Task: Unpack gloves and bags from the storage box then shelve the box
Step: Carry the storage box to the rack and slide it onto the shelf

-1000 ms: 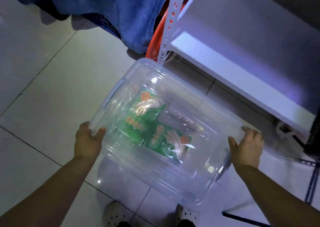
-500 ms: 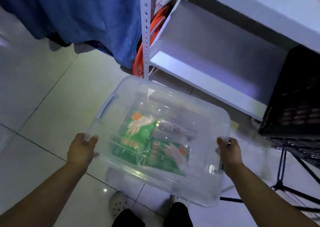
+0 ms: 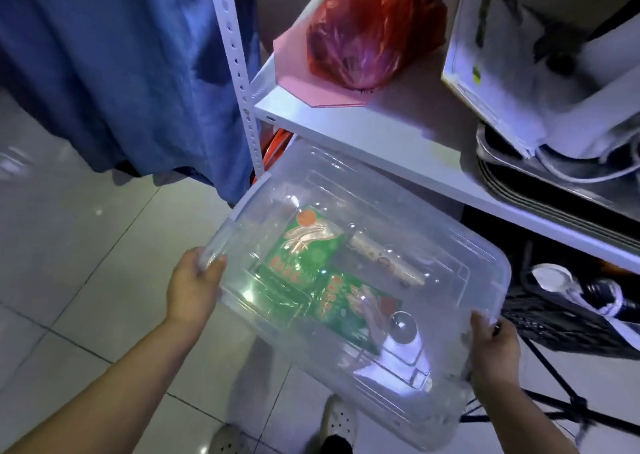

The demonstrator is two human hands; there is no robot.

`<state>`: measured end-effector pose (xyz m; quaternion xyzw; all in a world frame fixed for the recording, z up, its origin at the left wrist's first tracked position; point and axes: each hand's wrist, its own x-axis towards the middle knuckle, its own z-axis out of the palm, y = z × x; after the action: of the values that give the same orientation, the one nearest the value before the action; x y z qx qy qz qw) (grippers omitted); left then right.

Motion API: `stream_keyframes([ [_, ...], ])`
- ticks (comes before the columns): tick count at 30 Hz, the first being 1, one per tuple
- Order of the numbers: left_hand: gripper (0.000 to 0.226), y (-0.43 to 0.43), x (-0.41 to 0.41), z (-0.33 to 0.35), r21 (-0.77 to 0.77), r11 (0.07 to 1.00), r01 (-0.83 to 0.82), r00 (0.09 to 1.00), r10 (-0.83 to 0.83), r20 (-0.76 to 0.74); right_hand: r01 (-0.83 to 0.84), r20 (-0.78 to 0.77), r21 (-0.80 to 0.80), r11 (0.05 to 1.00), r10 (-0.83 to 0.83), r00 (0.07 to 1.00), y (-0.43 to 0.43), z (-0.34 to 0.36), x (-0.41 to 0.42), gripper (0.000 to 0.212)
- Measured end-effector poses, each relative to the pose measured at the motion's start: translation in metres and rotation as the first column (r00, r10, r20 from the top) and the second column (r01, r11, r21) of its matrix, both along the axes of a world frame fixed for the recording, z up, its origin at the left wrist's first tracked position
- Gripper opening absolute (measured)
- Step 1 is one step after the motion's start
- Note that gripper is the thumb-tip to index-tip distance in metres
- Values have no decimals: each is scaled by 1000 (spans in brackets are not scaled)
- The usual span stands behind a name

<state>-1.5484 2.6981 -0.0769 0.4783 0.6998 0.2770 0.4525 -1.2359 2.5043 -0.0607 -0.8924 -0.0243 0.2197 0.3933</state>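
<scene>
I hold a clear plastic storage box (image 3: 433, 242) with its lid on, in the air in front of a white shelf (image 3: 367, 131). My left hand (image 3: 194, 287) grips the box's left end by the rim. My right hand (image 3: 493, 353) grips its right end. Through the lid show two green glove packets (image 3: 304, 245) and, beside them, a pale roll of bags (image 3: 384, 259). The box tilts, with its far edge just below the shelf's front edge.
On the shelf sit a red plastic bag (image 3: 367, 31), a pink sheet (image 3: 311, 86) and a white appliance with cables (image 3: 540, 72). A perforated white upright (image 3: 239, 72) stands left of the shelf, with blue cloth (image 3: 114, 65) hanging beyond it. Black gear (image 3: 571, 315) lies below.
The box has come up from floor level to just under the shelf's edge, carried by both hands. My view has lifted, so the shelf's top and its contents now show.
</scene>
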Motion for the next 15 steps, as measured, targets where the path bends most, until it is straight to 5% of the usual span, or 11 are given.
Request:
stream_keyframes([
  [10,60,74,82,-15,-108,993,-36,971,61,232,321,-83,137,937,-312,947,27,-43,8,32],
  [15,42,65,113,-29,-124,989,81,932,-31,361,446,-64,132,885,-442,895,55,-35,-5,19],
])
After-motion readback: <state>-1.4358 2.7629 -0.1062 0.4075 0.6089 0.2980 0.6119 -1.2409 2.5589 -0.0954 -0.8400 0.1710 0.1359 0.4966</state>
